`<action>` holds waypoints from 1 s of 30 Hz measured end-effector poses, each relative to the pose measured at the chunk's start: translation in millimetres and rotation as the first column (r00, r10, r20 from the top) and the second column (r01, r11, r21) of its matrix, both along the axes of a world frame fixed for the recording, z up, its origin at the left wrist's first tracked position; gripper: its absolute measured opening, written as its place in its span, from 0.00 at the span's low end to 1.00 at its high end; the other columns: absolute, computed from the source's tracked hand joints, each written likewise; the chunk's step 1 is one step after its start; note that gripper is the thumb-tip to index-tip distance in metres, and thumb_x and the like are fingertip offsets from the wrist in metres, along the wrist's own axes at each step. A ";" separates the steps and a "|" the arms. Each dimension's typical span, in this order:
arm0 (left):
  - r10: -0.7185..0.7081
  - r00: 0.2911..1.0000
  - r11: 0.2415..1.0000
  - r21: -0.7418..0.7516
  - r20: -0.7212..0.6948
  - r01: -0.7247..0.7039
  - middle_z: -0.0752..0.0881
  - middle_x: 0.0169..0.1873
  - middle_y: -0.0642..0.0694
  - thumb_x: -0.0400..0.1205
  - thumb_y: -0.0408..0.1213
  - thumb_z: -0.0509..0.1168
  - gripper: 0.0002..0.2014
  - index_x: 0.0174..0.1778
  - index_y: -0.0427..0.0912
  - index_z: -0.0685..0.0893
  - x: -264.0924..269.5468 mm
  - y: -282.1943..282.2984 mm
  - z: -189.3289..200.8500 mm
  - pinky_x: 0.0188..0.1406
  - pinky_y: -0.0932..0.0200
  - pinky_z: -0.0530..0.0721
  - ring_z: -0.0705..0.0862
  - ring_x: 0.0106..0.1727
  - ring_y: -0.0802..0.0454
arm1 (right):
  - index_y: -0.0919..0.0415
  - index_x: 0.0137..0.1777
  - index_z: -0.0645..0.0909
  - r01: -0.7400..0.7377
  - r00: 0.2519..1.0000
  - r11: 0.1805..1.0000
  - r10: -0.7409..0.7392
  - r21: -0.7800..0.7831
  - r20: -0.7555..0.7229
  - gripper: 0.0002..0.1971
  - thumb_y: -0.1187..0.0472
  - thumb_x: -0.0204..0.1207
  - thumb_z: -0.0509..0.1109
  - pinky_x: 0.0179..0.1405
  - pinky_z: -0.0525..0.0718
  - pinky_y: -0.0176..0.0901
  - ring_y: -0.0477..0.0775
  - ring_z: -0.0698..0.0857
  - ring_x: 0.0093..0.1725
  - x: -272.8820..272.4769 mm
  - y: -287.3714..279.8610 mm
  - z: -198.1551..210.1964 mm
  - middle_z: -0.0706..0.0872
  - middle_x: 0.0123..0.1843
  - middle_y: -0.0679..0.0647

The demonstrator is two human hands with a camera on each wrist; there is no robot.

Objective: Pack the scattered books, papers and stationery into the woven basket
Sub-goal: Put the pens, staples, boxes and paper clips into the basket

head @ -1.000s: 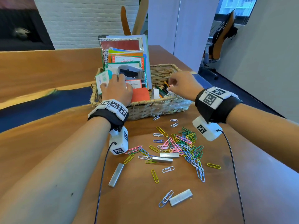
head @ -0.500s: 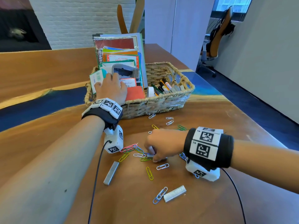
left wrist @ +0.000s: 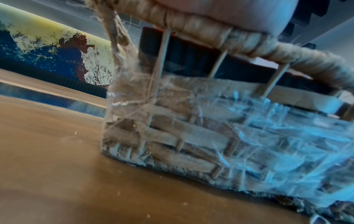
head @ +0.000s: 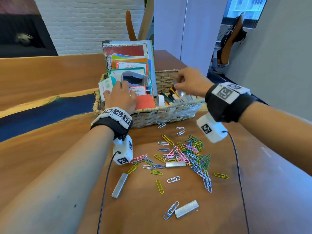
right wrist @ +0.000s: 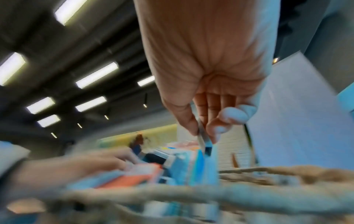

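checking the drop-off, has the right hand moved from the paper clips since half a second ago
Yes. The right hand has moved from the scattered coloured paper clips up over the woven basket, pinching a thin grey staple strip.

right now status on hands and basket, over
Right hand pinches staple strip over basket. Left hand steadies books inside. Paper clips still on table.

White-painted brick wall (head: 94, 22) across the upper middle, with a dark recess (head: 22, 34) at upper left. Pale partition panels (head: 185, 31) at upper centre-right, a plain grey wall (head: 278, 68) on the right. Bright window (head: 244, 9) at top right, an office chair (head: 231, 41) below it. Wooden table (head: 42, 78) with a blue band (head: 42, 114) filling the lower frame. Long ceiling lights (right wrist: 95, 75) at upper left of the right wrist view.
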State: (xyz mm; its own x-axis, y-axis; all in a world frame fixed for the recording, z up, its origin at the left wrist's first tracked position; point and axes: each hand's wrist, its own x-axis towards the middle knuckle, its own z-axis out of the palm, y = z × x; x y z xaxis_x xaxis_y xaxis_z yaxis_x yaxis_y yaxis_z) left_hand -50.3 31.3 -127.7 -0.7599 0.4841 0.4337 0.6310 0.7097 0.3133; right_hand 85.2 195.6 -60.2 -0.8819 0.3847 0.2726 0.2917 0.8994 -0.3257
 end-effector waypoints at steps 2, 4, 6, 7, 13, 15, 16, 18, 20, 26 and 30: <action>0.007 1.000 1.000 -0.008 -0.002 -0.007 0.75 0.62 0.41 0.85 0.42 0.50 0.16 0.66 0.41 0.72 0.0 -0.4 0.0 0.68 0.42 0.63 0.74 0.65 0.41 | 0.69 0.36 0.78 0.129 0.991 0.989 -0.131 0.076 0.023 0.08 0.66 0.75 0.64 0.33 0.78 0.47 0.60 0.79 0.33 -8.2 23.2 -2.7 0.80 0.33 0.64; 0.007 1.000 1.000 -0.014 -0.006 -0.007 0.75 0.61 0.41 0.85 0.42 0.50 0.16 0.65 0.41 0.72 0.5 0.2 0.0 0.68 0.42 0.63 0.74 0.64 0.41 | 0.67 0.29 0.71 0.227 0.968 0.967 -0.236 0.115 0.079 0.13 0.69 0.74 0.65 0.25 0.69 0.38 0.56 0.71 0.25 -10.7 39.3 -10.7 0.72 0.25 0.61; 0.006 1.000 1.000 -0.017 -0.004 -0.006 0.75 0.61 0.41 0.85 0.42 0.50 0.16 0.65 0.41 0.72 0.4 0.2 0.2 0.69 0.42 0.63 0.74 0.64 0.40 | 0.64 0.26 0.66 0.274 0.949 0.955 -0.287 0.113 0.126 0.16 0.70 0.74 0.65 0.23 0.64 0.37 0.53 0.66 0.23 -10.6 50.2 -19.9 0.66 0.23 0.57; 0.007 1.000 1.000 -0.019 -0.001 -0.007 0.75 0.61 0.41 0.85 0.42 0.49 0.16 0.65 0.41 0.72 0.2 -0.1 0.5 0.69 0.42 0.62 0.74 0.64 0.40 | 0.65 0.27 0.68 0.284 0.943 0.951 -0.300 0.119 0.146 0.14 0.70 0.73 0.65 0.25 0.68 0.38 0.55 0.68 0.25 -10.2 52.8 -23.9 0.68 0.24 0.58; 0.005 1.000 1.000 -0.024 0.012 -0.004 0.75 0.62 0.41 0.85 0.42 0.49 0.17 0.66 0.41 0.71 0.4 -0.3 1.2 0.69 0.42 0.62 0.74 0.65 0.40 | 0.67 0.39 0.74 0.255 0.945 0.955 -0.279 0.151 0.172 0.10 0.61 0.75 0.68 0.37 0.74 0.45 0.60 0.76 0.39 -5.7 49.2 -27.8 0.78 0.37 0.63; 0.008 1.000 1.000 -0.024 0.011 -0.008 0.75 0.62 0.40 0.85 0.42 0.49 0.17 0.66 0.41 0.72 0.7 -0.3 1.7 0.69 0.42 0.62 0.74 0.65 0.40 | 0.68 0.39 0.75 0.231 0.956 0.962 -0.252 0.144 0.148 0.11 0.60 0.76 0.68 0.37 0.75 0.46 0.60 0.76 0.39 -1.6 42.9 -24.2 0.78 0.38 0.63; 0.008 1.000 1.000 -0.027 0.012 -0.008 0.75 0.62 0.40 0.85 0.42 0.49 0.17 0.66 0.41 0.72 1.0 -0.3 1.8 0.69 0.42 0.62 0.74 0.65 0.40 | 0.69 0.39 0.76 0.206 0.966 0.968 -0.224 0.145 0.126 0.10 0.61 0.75 0.67 0.37 0.75 0.47 0.60 0.77 0.40 1.0 37.7 -22.8 0.79 0.39 0.64; 0.006 1.000 1.000 -0.030 0.011 -0.005 0.75 0.62 0.40 0.85 0.42 0.49 0.17 0.66 0.41 0.72 1.0 -0.3 1.6 0.68 0.42 0.62 0.74 0.65 0.40 | 0.71 0.42 0.79 0.128 0.988 0.981 -0.138 0.142 0.062 0.09 0.62 0.75 0.66 0.40 0.77 0.48 0.63 0.79 0.43 7.5 22.9 -22.3 0.81 0.42 0.63; 0.002 1.000 1.000 -0.023 0.019 -0.002 0.75 0.62 0.40 0.85 0.42 0.49 0.17 0.66 0.41 0.72 1.0 -0.5 1.9 0.68 0.42 0.62 0.74 0.65 0.40 | 0.68 0.46 0.81 0.021 1.000 0.992 -0.023 0.128 0.018 0.09 0.62 0.75 0.66 0.41 0.76 0.45 0.58 0.79 0.44 16.1 1.6 -23.0 0.81 0.42 0.58; 0.005 1.000 1.000 -0.022 0.014 -0.005 0.75 0.62 0.40 0.85 0.42 0.49 0.17 0.67 0.41 0.72 1.3 -0.9 0.9 0.69 0.43 0.62 0.74 0.65 0.40 | 0.64 0.50 0.83 -0.415 0.876 0.909 0.391 0.031 0.282 0.09 0.60 0.75 0.70 0.37 0.70 0.36 0.47 0.76 0.39 45.5 -61.5 -39.0 0.81 0.40 0.51; 0.004 1.000 1.000 -0.016 0.017 -0.004 0.75 0.61 0.40 0.85 0.42 0.49 0.17 0.66 0.41 0.72 0.4 -0.8 0.7 0.68 0.43 0.62 0.74 0.65 0.40 | 0.64 0.50 0.85 -0.529 0.711 0.848 0.462 -0.031 0.530 0.09 0.60 0.74 0.71 0.36 0.71 0.36 0.49 0.77 0.39 59.3 -76.8 -55.5 0.83 0.41 0.52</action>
